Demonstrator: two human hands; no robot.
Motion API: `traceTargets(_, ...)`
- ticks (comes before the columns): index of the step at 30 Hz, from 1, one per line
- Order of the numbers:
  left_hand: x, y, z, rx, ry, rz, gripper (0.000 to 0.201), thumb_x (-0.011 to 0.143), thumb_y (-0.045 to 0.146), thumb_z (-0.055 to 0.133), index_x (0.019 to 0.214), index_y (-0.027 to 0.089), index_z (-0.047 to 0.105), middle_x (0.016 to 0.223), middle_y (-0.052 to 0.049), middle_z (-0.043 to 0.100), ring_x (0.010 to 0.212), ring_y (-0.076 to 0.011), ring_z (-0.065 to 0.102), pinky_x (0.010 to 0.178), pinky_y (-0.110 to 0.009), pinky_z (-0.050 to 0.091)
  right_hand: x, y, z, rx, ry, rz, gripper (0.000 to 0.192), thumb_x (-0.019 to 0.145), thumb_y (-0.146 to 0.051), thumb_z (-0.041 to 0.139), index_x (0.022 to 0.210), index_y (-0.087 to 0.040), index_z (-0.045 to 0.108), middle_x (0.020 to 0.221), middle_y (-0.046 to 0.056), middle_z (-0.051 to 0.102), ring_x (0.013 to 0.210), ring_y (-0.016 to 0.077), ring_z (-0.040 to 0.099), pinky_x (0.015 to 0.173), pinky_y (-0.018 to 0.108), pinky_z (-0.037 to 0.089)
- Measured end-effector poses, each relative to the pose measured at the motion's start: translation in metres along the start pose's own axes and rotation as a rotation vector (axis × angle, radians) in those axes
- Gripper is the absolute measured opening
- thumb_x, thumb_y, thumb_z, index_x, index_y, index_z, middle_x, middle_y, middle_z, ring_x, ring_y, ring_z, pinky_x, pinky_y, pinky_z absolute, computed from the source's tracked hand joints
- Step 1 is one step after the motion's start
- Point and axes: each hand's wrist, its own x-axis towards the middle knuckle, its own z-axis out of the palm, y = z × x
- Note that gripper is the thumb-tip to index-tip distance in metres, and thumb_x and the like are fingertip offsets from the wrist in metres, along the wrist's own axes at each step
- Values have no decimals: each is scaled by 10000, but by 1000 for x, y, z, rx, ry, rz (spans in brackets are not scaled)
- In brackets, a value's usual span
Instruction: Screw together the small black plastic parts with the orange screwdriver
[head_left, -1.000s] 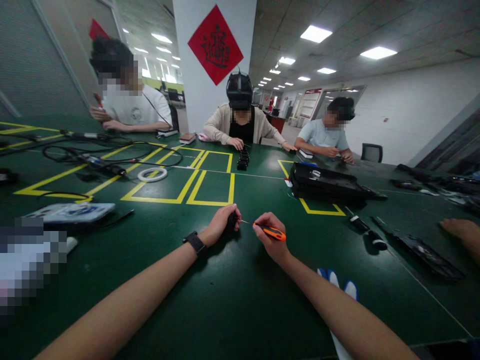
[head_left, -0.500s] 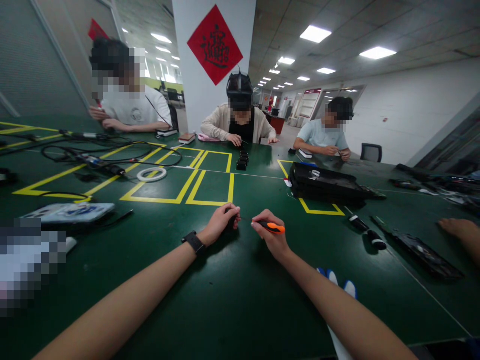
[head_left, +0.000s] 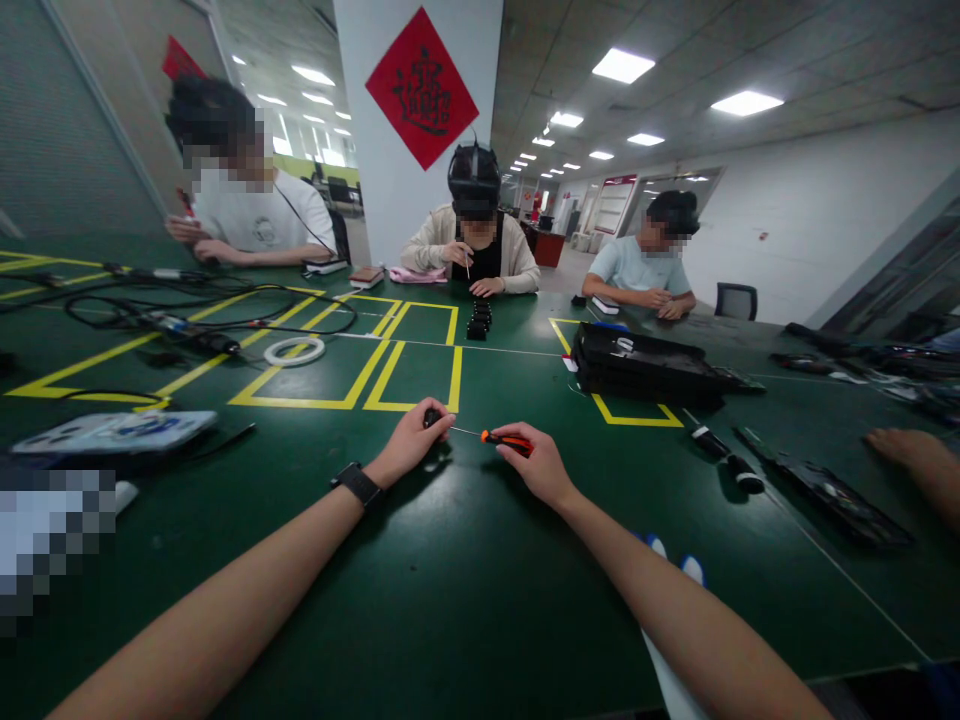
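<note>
Screwdriver (head_left: 504, 438) lies nearly level at mid-table, long axis running 3 to 9 o'clock, its thin shaft aimed toward 9 at the small black part (head_left: 433, 416). The right hand (head_left: 534, 462) is closed around the orange-and-black handle; the left hand (head_left: 415, 442) pinches the black part just off the green table (head_left: 465, 600) — its shape is too small to make out. At 12 o'clock a red diamond sign (head_left: 421, 86) bears a black character, not legible. The blue-tipped white glove (head_left: 679, 575) is partly hidden behind the right forearm
</note>
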Motion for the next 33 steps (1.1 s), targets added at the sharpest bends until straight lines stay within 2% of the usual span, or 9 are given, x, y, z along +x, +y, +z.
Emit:
traceTargets(2, -1, 0, 2, 8, 14, 4, 266, 747, 427, 534, 856, 185, 529, 691, 15, 582, 599, -125, 560, 629, -266, 440, 0, 4, 1, -67, -17, -42, 228, 751, -164, 549, 967, -193, 617, 980, 42, 616, 934, 166, 566, 892, 350, 424)
traceTargets(5, -4, 1, 9, -24, -1, 37, 289, 765, 411, 514, 960, 198, 528, 866, -7, 599, 684, -128, 583, 690, -281, 454, 0, 9, 2, -110, -40, -40, 283, 754, -127, 534, 1022, -195, 596, 1007, 47, 604, 947, 158, 566, 897, 335, 422)
traceTargets(9, -3, -1, 13, 52, 47, 118, 262, 754, 380, 541, 937, 197, 575, 948, -30, 622, 871, -165, 572, 832, -313, 412, 2, 13, 1, -230, -29, -19, 287, 768, -173, 555, 1053, -188, 588, 1024, 58, 587, 947, 159, 547, 881, 321, 413)
traceTargets(12, -2, -2, 10, 42, 34, 113, 270, 729, 374, 571, 928, 195, 608, 972, -39, 637, 909, -179, 567, 860, -320, 396, 5, 14, 0, -319, -37, -13, 217, 845, -214, 460, 984, -181, 624, 974, 57, 600, 937, 157, 526, 876, 325, 388)
traceTargets(14, -2, -2, 9, 8, 22, 99, 282, 709, 372, 589, 924, 192, 619, 968, -41, 642, 903, -182, 570, 857, -319, 397, 7, 14, 0, -347, -71, -22, 245, 875, -207, 402, 924, -178, 641, 923, 52, 611, 910, 153, 521, 867, 326, 377)
traceTargets(17, -2, 0, 8, -29, 29, 79, 277, 696, 369, 596, 904, 187, 619, 922, -38, 642, 861, -179, 572, 834, -317, 403, 5, 13, 1, -348, -101, -29, 211, 862, -206, 431, 915, -185, 634, 913, 47, 612, 899, 163, 512, 848, 331, 377)
traceTargets(26, -5, 8, 7, -40, 53, 34, 217, 714, 390, 565, 798, 191, 582, 751, 0, 595, 707, -148, 531, 674, -256, 402, 1, 8, 4, -286, -58, -7, 195, 799, -232, 526, 981, -205, 591, 955, 45, 580, 918, 178, 506, 840, 348, 391)
traceTargets(30, -5, 7, 7, -56, 18, 24, 246, 735, 420, 538, 814, 190, 570, 682, 16, 565, 641, -136, 513, 622, -247, 387, 4, 12, 4, -301, -52, -25, 176, 834, -224, 465, 927, -191, 611, 932, 53, 582, 917, 172, 510, 857, 347, 385)
traceTargets(33, -4, 5, 7, -53, 9, 29, 251, 748, 426, 520, 816, 189, 566, 675, 18, 562, 636, -136, 511, 614, -246, 380, 3, 13, 3, -276, -46, -25, 141, 777, -209, 543, 907, -187, 591, 944, 44, 575, 910, 170, 519, 854, 343, 394)
